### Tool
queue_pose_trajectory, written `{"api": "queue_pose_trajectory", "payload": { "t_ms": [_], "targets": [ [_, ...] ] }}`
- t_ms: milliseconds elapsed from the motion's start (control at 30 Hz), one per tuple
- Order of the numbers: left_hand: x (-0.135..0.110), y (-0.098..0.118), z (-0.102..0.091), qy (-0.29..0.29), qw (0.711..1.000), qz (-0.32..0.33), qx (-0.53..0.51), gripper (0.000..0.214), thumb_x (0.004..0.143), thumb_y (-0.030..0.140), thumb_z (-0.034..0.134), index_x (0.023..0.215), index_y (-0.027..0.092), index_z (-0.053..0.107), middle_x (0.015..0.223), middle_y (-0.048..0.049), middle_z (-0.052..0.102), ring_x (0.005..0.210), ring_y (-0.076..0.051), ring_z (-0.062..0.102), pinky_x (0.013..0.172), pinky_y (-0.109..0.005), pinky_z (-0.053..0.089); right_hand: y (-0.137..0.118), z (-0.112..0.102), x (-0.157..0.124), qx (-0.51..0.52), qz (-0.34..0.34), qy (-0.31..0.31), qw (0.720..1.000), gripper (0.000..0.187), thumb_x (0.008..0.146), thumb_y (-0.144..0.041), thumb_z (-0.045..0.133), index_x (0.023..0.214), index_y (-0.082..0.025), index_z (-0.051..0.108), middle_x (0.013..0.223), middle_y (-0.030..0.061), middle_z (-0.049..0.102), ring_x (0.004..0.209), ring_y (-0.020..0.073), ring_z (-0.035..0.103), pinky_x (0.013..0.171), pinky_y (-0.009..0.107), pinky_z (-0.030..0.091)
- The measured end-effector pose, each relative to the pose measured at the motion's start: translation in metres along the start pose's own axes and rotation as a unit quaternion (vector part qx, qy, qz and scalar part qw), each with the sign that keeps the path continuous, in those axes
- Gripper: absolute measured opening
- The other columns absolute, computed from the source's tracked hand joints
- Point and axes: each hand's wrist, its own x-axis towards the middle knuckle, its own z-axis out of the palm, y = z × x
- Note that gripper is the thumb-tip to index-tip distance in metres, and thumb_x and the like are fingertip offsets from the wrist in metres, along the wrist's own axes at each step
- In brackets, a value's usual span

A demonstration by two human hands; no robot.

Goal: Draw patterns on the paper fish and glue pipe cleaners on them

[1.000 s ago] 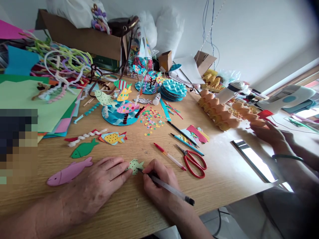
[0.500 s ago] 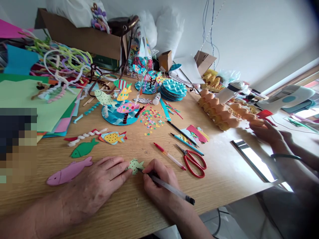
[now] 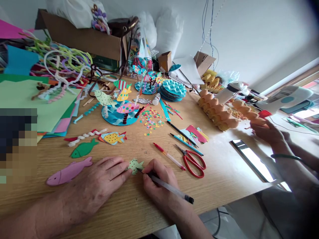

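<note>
My left hand (image 3: 99, 182) lies flat on the table, its fingertips resting on the left edge of a small light-green paper fish (image 3: 135, 166) with black dots. A black gel pen (image 3: 171, 188) is pinched in my right hand (image 3: 160, 181), its tip touching the fish near the tail. To the left of my left hand lies a pink paper fish (image 3: 67, 174), with a green paper fish (image 3: 84, 148) beyond it. A yellow spotted fish (image 3: 112, 137) lies farther back. Right of my right hand are a red pen (image 3: 170, 157) and red-handled scissors (image 3: 195, 163).
Behind stands a blue wavy disc (image 3: 117, 116) carrying paper fish. Dotted around are confetti (image 3: 151, 119), a stack of blue discs (image 3: 173, 89) and coloured paper sheets (image 3: 32, 103). At right, another person's hand (image 3: 266, 132) holds an orange egg-carton strip (image 3: 245, 111) above a phone (image 3: 249, 159).
Both my hands and the paper fish stay nearly in place; the pen tip has barely shifted. The other person's hand at right has moved very slightly.
</note>
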Motion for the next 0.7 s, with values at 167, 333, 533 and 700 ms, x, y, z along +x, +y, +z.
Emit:
{"api": "queue_pose_trajectory", "payload": {
  "t_ms": [167, 333, 533, 700],
  "targets": [
    [0.0012, 0.0001, -0.0008, 0.004, 1.0, 0.003, 0.01, 0.053, 0.083, -0.005, 0.032, 0.11, 0.017, 0.072, 0.109, -0.005, 0.077, 0.1, -0.02, 0.069, 0.089, -0.029, 0.058, 0.0011, 0.0003, -0.001, 0.002, 0.012, -0.008, 1.0, 0.011, 0.072, -0.014, 0.05, 0.072, -0.024, 0.054, 0.058, -0.0049, 0.058, 0.05, 0.0114, 0.051, 0.052, 0.02, 0.04],
    [0.0008, 0.0005, 0.0009, -0.001, 1.0, -0.003, 0.012, 0.054, 0.081, -0.006, 0.033, 0.111, 0.017, 0.071, 0.109, -0.0052, 0.077, 0.101, -0.02, 0.069, 0.09, -0.03, 0.058, 0.0014, -0.0001, -0.0001, 0.002, 0.011, -0.004, 1.0, 0.011, 0.072, -0.013, 0.049, 0.072, -0.023, 0.053, 0.059, -0.0047, 0.058, 0.05, 0.0111, 0.051, 0.052, 0.02, 0.039],
    [-0.0004, 0.0014, 0.0008, -0.002, 1.0, -0.005, 0.003, 0.054, 0.081, -0.005, 0.033, 0.112, 0.017, 0.071, 0.111, -0.0049, 0.077, 0.103, -0.02, 0.068, 0.09, -0.029, 0.058, 0.0001, -0.0011, 0.001, 0.008, -0.002, -0.006, 1.0, 0.011, 0.072, -0.013, 0.048, 0.071, -0.023, 0.052, 0.057, -0.0054, 0.056, 0.048, 0.0101, 0.049, 0.049, 0.019, 0.036],
    [-0.001, 0.0018, 0.001, 0.014, 1.0, -0.003, 0.001, 0.054, 0.082, -0.005, 0.033, 0.112, 0.016, 0.072, 0.11, -0.0056, 0.077, 0.102, -0.02, 0.068, 0.09, -0.03, 0.058, -0.0007, -0.0014, 0.0008, 0.002, -0.001, -0.009, 1.0, 0.01, 0.073, -0.014, 0.048, 0.072, -0.023, 0.053, 0.057, -0.0055, 0.056, 0.049, 0.0103, 0.05, 0.051, 0.019, 0.037]
  ]
}}
